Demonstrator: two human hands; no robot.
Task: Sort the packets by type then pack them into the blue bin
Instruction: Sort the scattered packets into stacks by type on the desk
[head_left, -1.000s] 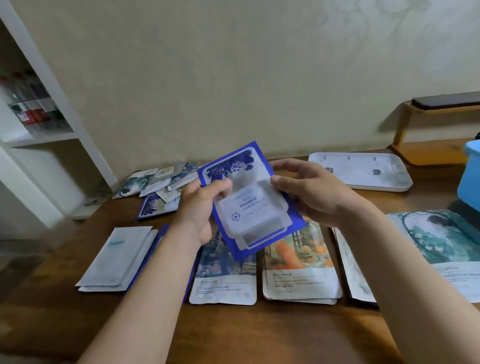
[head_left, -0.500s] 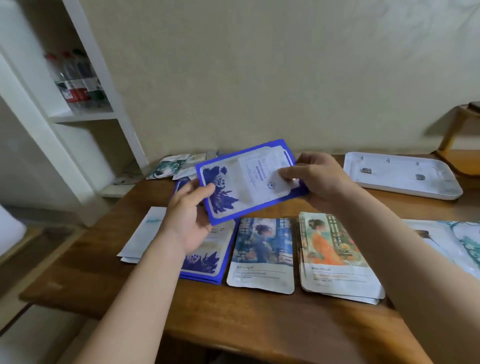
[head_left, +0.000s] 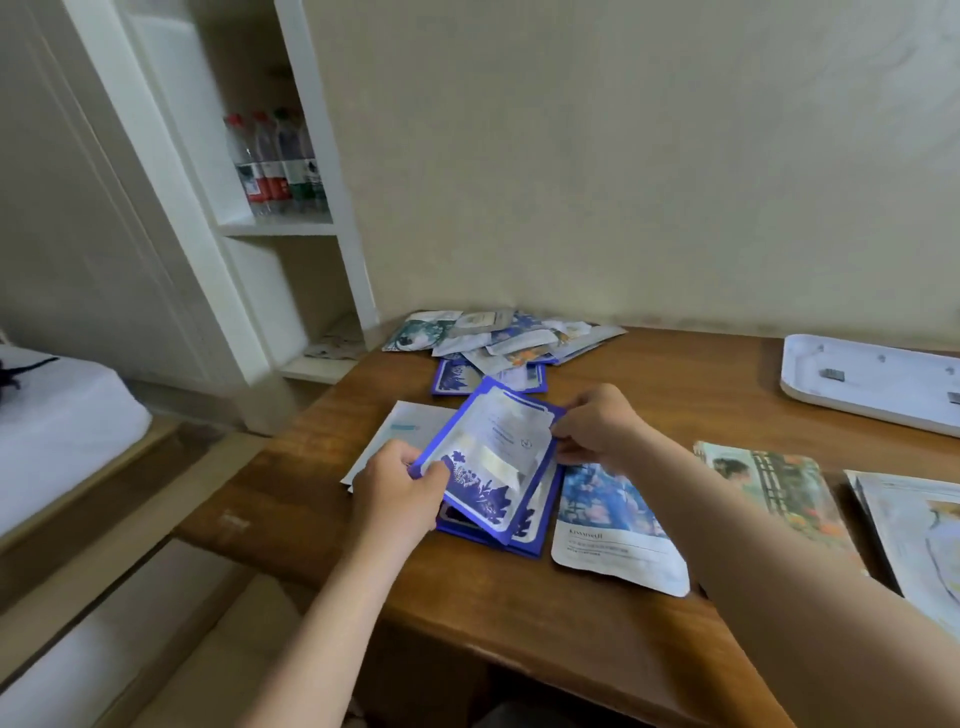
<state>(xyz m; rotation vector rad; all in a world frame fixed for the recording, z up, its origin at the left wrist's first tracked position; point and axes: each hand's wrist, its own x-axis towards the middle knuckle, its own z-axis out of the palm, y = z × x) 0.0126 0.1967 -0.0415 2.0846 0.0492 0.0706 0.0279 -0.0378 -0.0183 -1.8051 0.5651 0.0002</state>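
Observation:
A blue-bordered packet with a white centre and blue flower print is held between both hands just above a stack of like blue packets on the wooden table. My left hand grips its near left corner. My right hand pinches its far right edge. A pile of unsorted packets lies at the table's back. Sorted piles lie alongside: white packets, a blue-picture packet, an orange-picture pile and a pale pile. The blue bin is out of view.
A white tray lies upside down at the back right of the table. A white shelf unit with several bottles stands to the left, by the wall. A white bed edge is at far left.
Both hands have lowered the blue-bordered packet from chest height down onto the blue stack, turning it lengthwise. The camera has swung left, so the blue bin has left the view.

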